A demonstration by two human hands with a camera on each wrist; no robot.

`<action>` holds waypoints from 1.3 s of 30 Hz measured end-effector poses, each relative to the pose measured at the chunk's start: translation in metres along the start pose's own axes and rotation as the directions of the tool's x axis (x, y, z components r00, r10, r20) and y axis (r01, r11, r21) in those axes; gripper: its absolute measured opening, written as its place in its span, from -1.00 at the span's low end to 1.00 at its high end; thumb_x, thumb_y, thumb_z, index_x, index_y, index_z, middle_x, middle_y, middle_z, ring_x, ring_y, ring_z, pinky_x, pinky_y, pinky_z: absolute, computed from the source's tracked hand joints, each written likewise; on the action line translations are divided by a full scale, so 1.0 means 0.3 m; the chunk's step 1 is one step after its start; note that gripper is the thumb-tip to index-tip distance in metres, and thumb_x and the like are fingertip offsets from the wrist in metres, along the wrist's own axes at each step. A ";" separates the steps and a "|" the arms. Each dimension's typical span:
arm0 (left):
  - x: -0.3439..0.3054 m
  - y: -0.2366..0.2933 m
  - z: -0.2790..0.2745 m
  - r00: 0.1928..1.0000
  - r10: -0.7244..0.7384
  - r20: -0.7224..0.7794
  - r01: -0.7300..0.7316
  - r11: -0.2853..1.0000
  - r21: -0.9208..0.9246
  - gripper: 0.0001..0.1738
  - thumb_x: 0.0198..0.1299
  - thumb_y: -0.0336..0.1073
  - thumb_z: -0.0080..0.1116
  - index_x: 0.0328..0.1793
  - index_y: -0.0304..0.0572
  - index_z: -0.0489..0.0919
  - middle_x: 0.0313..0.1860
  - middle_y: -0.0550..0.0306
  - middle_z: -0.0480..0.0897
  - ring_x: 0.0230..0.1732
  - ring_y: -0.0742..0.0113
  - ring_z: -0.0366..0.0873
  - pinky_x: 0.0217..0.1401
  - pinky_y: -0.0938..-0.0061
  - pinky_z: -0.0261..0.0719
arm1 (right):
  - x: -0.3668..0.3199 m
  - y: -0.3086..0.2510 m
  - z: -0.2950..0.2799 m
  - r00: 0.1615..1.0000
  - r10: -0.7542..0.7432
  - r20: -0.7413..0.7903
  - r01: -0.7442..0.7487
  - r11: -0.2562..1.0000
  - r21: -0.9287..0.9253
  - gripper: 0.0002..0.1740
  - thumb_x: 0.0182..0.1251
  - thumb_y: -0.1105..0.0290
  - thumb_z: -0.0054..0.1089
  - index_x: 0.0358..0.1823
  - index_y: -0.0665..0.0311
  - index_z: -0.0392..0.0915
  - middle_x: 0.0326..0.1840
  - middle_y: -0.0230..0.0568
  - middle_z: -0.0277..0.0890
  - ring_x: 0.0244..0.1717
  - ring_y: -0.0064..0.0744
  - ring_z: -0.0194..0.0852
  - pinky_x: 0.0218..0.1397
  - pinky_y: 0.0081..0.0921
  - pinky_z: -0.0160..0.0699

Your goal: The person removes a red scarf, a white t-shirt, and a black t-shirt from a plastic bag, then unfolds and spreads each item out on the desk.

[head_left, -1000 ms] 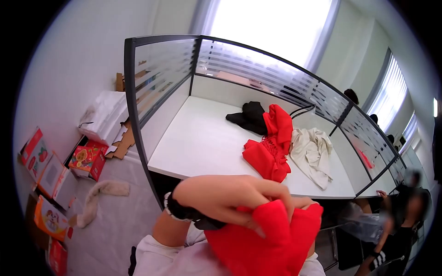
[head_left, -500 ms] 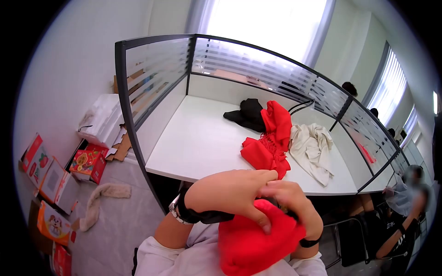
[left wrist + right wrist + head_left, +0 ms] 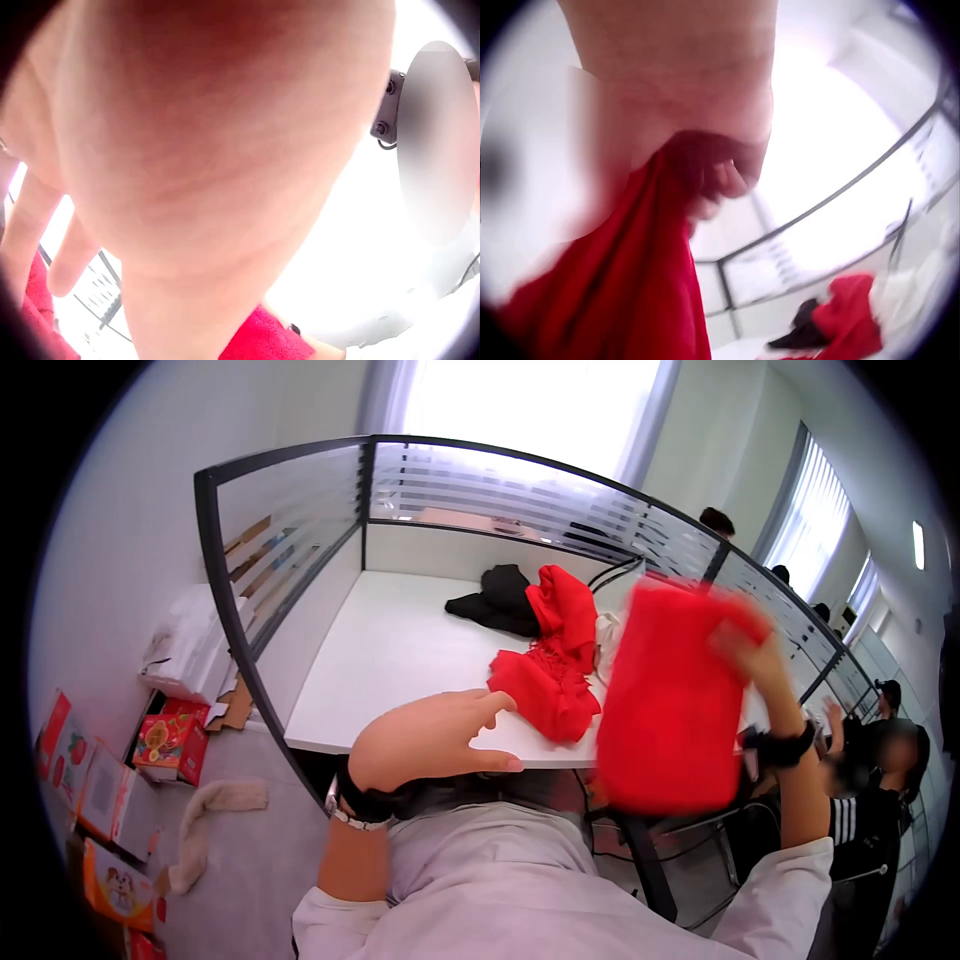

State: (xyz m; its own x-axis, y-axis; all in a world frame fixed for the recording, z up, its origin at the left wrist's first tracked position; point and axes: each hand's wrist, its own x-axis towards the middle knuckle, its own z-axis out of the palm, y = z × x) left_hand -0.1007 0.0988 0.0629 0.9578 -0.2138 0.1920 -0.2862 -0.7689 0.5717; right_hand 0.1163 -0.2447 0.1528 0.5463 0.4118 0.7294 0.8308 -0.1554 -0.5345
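Note:
A soft piece of red cloth point(image 3: 668, 705) hangs from my right hand point(image 3: 748, 645), raised on the right in the head view and blurred by motion. The right wrist view shows my fingers curled round the gathered top of this cloth point(image 3: 649, 262). My left hand point(image 3: 440, 735) is held over the table's front edge, thumb and fingers apart, with nothing between them. Beyond it, a red fringed scarf point(image 3: 545, 695) lies crumpled on the white table point(image 3: 400, 650). A black cloth point(image 3: 503, 598) touches its back left. A cream cloth point(image 3: 606, 635) is mostly hidden behind the raised red cloth.
Framed partition panels point(image 3: 480, 485) enclose the table's back and sides. On the floor to the left are a red fruit-printed box point(image 3: 170, 745), a white foam box point(image 3: 195, 650) and a beige fluffy strip point(image 3: 200, 830). Another person point(image 3: 880, 790) is at the far right.
Both hands were together at the red cloth over my lap. My left hand has let go, and my right hand has lifted the cloth up and to the right. The view has turned rightward.

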 end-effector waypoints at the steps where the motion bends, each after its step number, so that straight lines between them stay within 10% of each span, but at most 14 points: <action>1: 0.002 -0.007 0.001 1.000 0.028 -0.003 -0.028 0.999 -0.019 -0.33 0.28 0.17 0.34 0.24 -0.22 0.50 0.01 -0.12 0.67 0.03 -0.06 0.63 0.09 0.23 0.57 | 0.102 0.053 -0.192 0.952 0.272 -0.142 -0.255 0.959 0.126 -0.59 0.44 0.18 0.40 0.13 0.30 0.61 -0.14 -0.27 0.71 -0.10 -0.34 0.74 -0.04 -0.50 0.76; 3: 0.005 -0.001 -0.001 0.999 0.039 0.000 -0.039 0.999 -0.022 -0.33 0.28 0.17 0.34 0.25 -0.22 0.51 0.04 -0.13 0.68 0.06 -0.07 0.63 0.11 0.21 0.57 | 0.172 0.186 -0.438 0.851 0.005 -0.525 0.149 0.956 0.251 -0.51 0.42 0.09 0.39 0.22 0.18 0.51 0.14 -0.17 0.63 0.12 -0.35 0.65 0.11 -0.31 0.66; 5: 0.003 0.004 0.003 0.999 0.051 -0.011 -0.051 0.999 -0.017 -0.32 0.28 0.17 0.33 0.26 -0.22 0.51 0.06 -0.15 0.68 0.09 -0.09 0.62 0.13 0.19 0.56 | 0.086 0.386 -0.589 0.698 0.253 -0.670 0.108 0.887 0.448 -0.57 0.51 0.01 0.22 0.23 0.07 0.48 0.07 -0.37 0.61 0.02 -0.39 0.57 0.16 -0.27 0.52; 7: 0.011 -0.019 0.014 0.999 0.035 0.007 -0.036 0.999 0.022 -0.22 0.27 0.23 0.33 0.40 -0.20 0.49 0.06 -0.08 0.66 0.03 0.04 0.64 0.09 0.27 0.60 | -0.044 0.583 -0.572 0.715 0.461 -0.526 -0.146 0.834 0.532 -0.65 0.54 0.08 0.10 0.17 0.11 0.52 0.00 -0.34 0.58 0.01 -0.45 0.53 -0.01 -0.38 0.57; 10: 0.008 -0.015 0.009 1.000 0.003 0.017 -0.003 1.000 0.026 -0.23 0.28 0.23 0.33 0.39 -0.19 0.50 0.06 -0.07 0.66 0.04 0.04 0.64 0.09 0.26 0.60 | -0.291 0.725 -0.251 0.828 0.439 -0.348 -0.414 0.898 0.148 -0.78 0.51 0.27 0.18 0.02 0.21 0.64 -0.21 -0.34 0.65 -0.20 -0.51 0.59 -0.16 -0.56 0.57; 16: -0.001 -0.019 0.014 0.999 -0.052 -0.003 0.052 0.995 0.080 -0.29 0.32 0.23 0.29 0.35 -0.16 0.51 0.03 -0.06 0.66 0.01 0.02 0.64 0.06 0.25 0.59 | -0.464 0.743 0.135 0.975 0.079 -0.209 -0.200 0.727 -0.657 -0.80 0.29 0.45 0.27 -0.08 0.27 0.69 0.10 -0.12 0.62 0.16 -0.14 0.55 0.24 -0.31 0.52; 39: 0.063 -0.142 0.040 0.958 -0.263 -0.113 0.282 0.934 0.220 -0.32 0.35 0.16 0.25 0.32 -0.27 0.54 0.06 -0.15 0.68 -0.03 -0.06 0.66 0.06 0.24 0.62 | -0.462 0.739 0.142 0.945 0.288 -0.155 -0.321 0.725 -0.610 -0.65 0.30 0.26 0.25 0.09 0.16 0.68 0.26 -0.16 0.57 0.29 -0.04 0.51 0.35 -0.24 0.47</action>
State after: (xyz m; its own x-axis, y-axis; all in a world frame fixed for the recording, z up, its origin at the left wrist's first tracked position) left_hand -0.0702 0.1202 0.0328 0.9902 0.0655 0.1235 0.0088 -0.9109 0.4125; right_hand 0.2202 -0.2981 -0.0850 0.7719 0.2056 0.6015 0.4922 -0.7921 -0.3610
